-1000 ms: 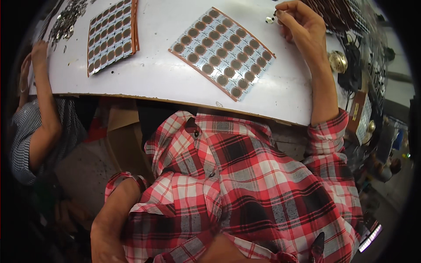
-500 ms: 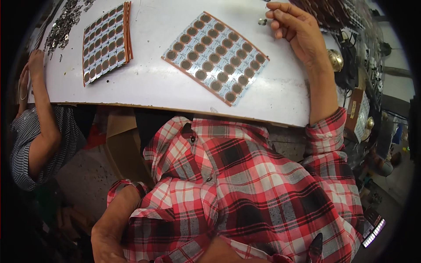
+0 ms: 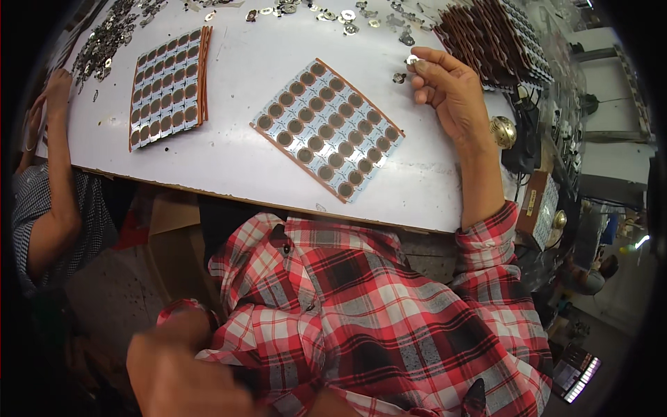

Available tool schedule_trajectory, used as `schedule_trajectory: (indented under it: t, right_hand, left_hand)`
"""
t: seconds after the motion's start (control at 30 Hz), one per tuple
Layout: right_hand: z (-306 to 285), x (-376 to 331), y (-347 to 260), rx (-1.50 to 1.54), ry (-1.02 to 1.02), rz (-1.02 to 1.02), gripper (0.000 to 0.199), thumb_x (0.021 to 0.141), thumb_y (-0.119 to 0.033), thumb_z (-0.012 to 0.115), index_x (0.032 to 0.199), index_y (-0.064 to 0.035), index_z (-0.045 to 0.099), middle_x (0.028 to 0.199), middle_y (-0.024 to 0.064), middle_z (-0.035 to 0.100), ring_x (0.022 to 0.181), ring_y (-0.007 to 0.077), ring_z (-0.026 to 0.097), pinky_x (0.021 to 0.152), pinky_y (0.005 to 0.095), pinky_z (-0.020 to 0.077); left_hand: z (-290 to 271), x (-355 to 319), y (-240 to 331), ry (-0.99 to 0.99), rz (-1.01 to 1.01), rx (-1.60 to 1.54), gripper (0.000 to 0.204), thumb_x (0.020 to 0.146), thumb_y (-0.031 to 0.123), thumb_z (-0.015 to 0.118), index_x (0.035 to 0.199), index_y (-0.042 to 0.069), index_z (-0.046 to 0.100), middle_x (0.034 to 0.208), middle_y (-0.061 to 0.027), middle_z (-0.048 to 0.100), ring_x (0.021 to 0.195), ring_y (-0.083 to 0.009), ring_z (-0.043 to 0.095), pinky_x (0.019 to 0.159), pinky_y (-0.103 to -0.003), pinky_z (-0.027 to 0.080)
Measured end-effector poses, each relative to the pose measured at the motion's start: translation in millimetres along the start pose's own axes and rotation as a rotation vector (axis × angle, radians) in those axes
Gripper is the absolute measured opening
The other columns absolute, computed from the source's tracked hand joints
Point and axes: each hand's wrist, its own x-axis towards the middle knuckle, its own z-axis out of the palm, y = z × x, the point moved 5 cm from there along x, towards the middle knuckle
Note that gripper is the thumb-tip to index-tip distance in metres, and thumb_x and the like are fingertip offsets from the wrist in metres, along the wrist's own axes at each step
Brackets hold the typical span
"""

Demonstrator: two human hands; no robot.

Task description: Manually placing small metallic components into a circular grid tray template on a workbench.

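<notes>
The right hand (image 3: pixel 448 94) is up over the table (image 3: pixel 229 149). Its thumb and pointing finger pinch a small shiny part (image 3: pixel 413 61), and the other fingers curl loosely. A second small part (image 3: pixel 399 78) lies on the table just below those fingertips. The left hand (image 3: pixel 187 375) is low, in front of the checked shirt (image 3: pixel 396 299), and it is a blur, so I cannot tell if it holds anything.

Near the right hand, to its left, a flat sheet (image 3: pixel 326 131) with rows of dark circles lies tilted on the table. Nothing touches it.

Farther out are loose metal bits (image 3: pixel 347 15), a big heap of bits (image 3: pixel 108 45), a pile of sheets (image 3: pixel 167 90) and a brown stack (image 3: pixel 472 45). Another person's hand (image 3: pixel 58 87) is at the far left.

The pinch looks small, so a slip could drop the shiny part among the loose bits. A bumping arm could push the sheet crooked. The brown stack looks uneven and might slide if knocked.
</notes>
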Motion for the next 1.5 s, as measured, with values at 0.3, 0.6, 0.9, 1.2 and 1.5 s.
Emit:
schedule_trajectory:
  t: [0.3,0.6,0.9,1.2,1.5]
  right_hand:
    - [7,-11,-12,-0.318,-0.047,-0.063,0.015,0.094,-0.007,0.072,0.107,0.0007,0.074,0.086,0.0041,0.071,0.069,0.0078,0.065,0.055,0.0198,0.0515]
    - [-1,-19,-29,-0.934,-0.084,-0.25,0.012,0.092,-0.008,0.072,0.102,-0.0024,0.074,0.077,-0.0049,0.062,0.067,0.0044,0.052,0.06,0.0207,0.0407]
    - [28,-36,-40,-0.368,-0.187,-0.037,0.022,0.104,-0.013,0.061,0.12,0.0,0.068,0.082,-0.0021,0.059,0.066,0.0033,0.052,0.051,0.0172,0.0404]
    - [114,-40,-18,-0.376,-0.368,-0.018,0.016,0.096,0.001,0.069,0.111,0.0039,0.07,0.087,0.0038,0.072,0.068,0.0048,0.063,0.056,0.0176,0.0501]
    - [135,-29,-7,-0.496,-0.406,-0.161,0.012,0.093,0.001,0.074,0.106,0.0014,0.074,0.091,0.0026,0.075,0.076,0.0047,0.066,0.064,0.0172,0.0504]
  left_hand:
    - [5,8,-154,0.565,-0.396,1.018,0.058,0.07,0.025,0.089,0.118,-0.001,0.07,0.117,-0.0175,0.067,0.112,-0.0354,0.064,0.097,-0.048,0.049]
    - [18,21,-174,0.444,-0.493,0.993,0.067,0.07,0.036,0.087,0.123,0.0,0.069,0.133,-0.0203,0.063,0.133,-0.0387,0.055,0.116,-0.06,0.035]
    - [36,25,-171,0.364,-0.369,0.949,0.076,0.067,0.048,0.083,0.119,-0.006,0.069,0.128,-0.0193,0.066,0.124,-0.0353,0.06,0.104,-0.054,0.044]
    - [49,15,-175,0.427,-0.298,1.067,0.067,0.076,0.045,0.075,0.115,-0.009,0.071,0.124,-0.0208,0.071,0.125,-0.0352,0.064,0.107,-0.05,0.049]
    - [56,14,-177,0.473,-0.31,1.056,0.062,0.076,0.042,0.076,0.114,-0.007,0.073,0.123,-0.0203,0.071,0.126,-0.0329,0.063,0.109,-0.05,0.047]
